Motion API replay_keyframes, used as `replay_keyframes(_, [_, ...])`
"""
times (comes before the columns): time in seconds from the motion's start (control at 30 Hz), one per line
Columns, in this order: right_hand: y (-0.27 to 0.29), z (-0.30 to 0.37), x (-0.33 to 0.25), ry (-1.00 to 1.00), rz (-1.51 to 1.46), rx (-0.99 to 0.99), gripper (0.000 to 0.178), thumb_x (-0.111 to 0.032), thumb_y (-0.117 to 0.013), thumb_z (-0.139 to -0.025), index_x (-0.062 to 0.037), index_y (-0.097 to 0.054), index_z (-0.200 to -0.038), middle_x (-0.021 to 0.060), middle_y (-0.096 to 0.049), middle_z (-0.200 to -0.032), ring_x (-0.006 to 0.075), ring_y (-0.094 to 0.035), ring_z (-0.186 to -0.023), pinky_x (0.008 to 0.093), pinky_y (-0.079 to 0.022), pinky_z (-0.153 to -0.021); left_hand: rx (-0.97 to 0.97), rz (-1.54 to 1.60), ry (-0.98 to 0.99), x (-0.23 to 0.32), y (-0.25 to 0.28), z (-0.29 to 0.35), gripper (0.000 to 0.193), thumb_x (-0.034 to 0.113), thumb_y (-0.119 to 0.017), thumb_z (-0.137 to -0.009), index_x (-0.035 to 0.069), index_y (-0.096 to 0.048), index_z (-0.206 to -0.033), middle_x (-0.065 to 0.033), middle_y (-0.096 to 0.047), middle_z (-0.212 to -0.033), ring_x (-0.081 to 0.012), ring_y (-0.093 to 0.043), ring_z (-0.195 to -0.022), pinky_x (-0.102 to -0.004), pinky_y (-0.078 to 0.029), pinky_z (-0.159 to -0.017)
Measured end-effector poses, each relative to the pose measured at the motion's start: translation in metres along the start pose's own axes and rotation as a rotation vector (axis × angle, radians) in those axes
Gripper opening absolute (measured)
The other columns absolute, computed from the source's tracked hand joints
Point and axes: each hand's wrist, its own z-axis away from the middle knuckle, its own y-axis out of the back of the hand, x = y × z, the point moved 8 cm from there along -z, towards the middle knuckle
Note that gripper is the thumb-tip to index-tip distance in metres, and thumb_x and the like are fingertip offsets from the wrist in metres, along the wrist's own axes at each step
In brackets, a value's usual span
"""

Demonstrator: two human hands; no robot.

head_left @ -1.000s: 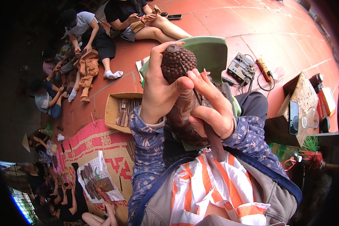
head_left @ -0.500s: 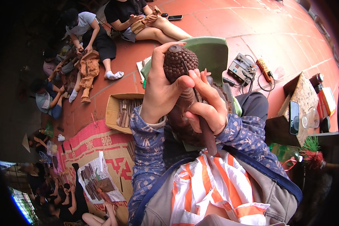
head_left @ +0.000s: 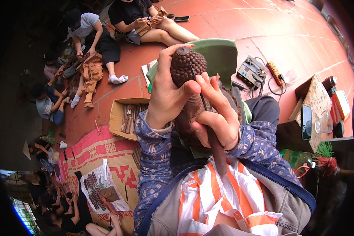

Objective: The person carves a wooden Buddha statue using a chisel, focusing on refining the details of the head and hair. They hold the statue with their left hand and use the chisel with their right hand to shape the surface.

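Note:
A dark brown carved wooden statue [head_left: 189, 65] with a knobbly, curl-covered head leans up in front of me. My left hand [head_left: 167, 86] wraps round the side of that head, its index finger stretched over the top and its thumb pointing right. In my right hand [head_left: 218, 112] is a carving chisel [head_left: 217, 151] with a thick dark wooden handle sloping down toward my chest. Its thin blade passes by my left thumb, and the tip rests among the head's curls. My hands hide much of the statue's lower part.
A green plastic chair [head_left: 220, 59] stands behind the statue. At left are a cardboard box [head_left: 118, 114] of chisels and tools on paper [head_left: 94, 196]. A control box [head_left: 249, 70], power strip [head_left: 275, 72] and phone [head_left: 306, 122] lie right. Several people sit carving at left.
The chisel has slid slightly down toward me and its tip sits lower on the curls. My right fingers have shifted with it; my left hand stays put.

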Motion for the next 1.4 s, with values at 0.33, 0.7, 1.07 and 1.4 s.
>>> replay_keyframes(0.33, [-0.001,0.002,-0.003,-0.061,-0.035,0.063,0.019,-0.007,-0.071,-0.078,0.0013,-0.055,-0.081,0.0374,-0.045,-0.129,0.0517,-0.043,-0.125,0.0609,-0.022,-0.108,0.006,-0.009,0.014,-0.001,-0.001,0.001,0.084,0.059,-0.069,-0.074,0.000,-0.040,-0.127,-0.0084,-0.057,-0.105,-0.0146,-0.059,-0.095,-0.0283,-0.049,-0.082])
replay_keyframes(0.7, [0.002,-0.007,-0.011,-0.150,0.029,0.114,0.015,-0.011,-0.069,-0.080,-0.0018,-0.056,-0.080,0.0345,-0.050,-0.127,0.0482,-0.047,-0.124,0.0638,-0.020,-0.107,0.009,0.008,0.018,0.001,-0.001,0.001,0.085,0.061,-0.068,-0.075,-0.001,-0.040,-0.126,-0.0085,-0.057,-0.105,-0.0146,-0.059,-0.095,-0.0281,-0.049,-0.082])
replay_keyframes(1.07, [0.004,-0.006,-0.012,-0.161,-0.042,0.111,0.014,-0.008,-0.069,-0.079,-0.0006,-0.057,-0.082,0.0347,-0.047,-0.128,0.0508,-0.044,-0.125,0.0678,-0.017,-0.105,0.026,0.048,-0.016,0.001,0.000,0.000,0.084,0.059,-0.069,-0.074,-0.001,-0.041,-0.125,-0.0081,-0.056,-0.104,-0.0146,-0.059,-0.094,-0.0281,-0.049,-0.081])
replay_keyframes(1.4, [0.007,-0.008,-0.008,-0.160,-0.051,0.165,0.014,-0.010,-0.068,-0.080,-0.0009,-0.057,-0.080,0.0338,-0.051,-0.125,0.0491,-0.050,-0.119,0.0629,-0.028,-0.103,0.033,-0.003,0.005,0.002,-0.003,-0.001,0.082,0.060,-0.067,-0.076,-0.001,-0.041,-0.124,-0.0075,-0.058,-0.101,-0.0135,-0.060,-0.091,-0.0268,-0.050,-0.079])
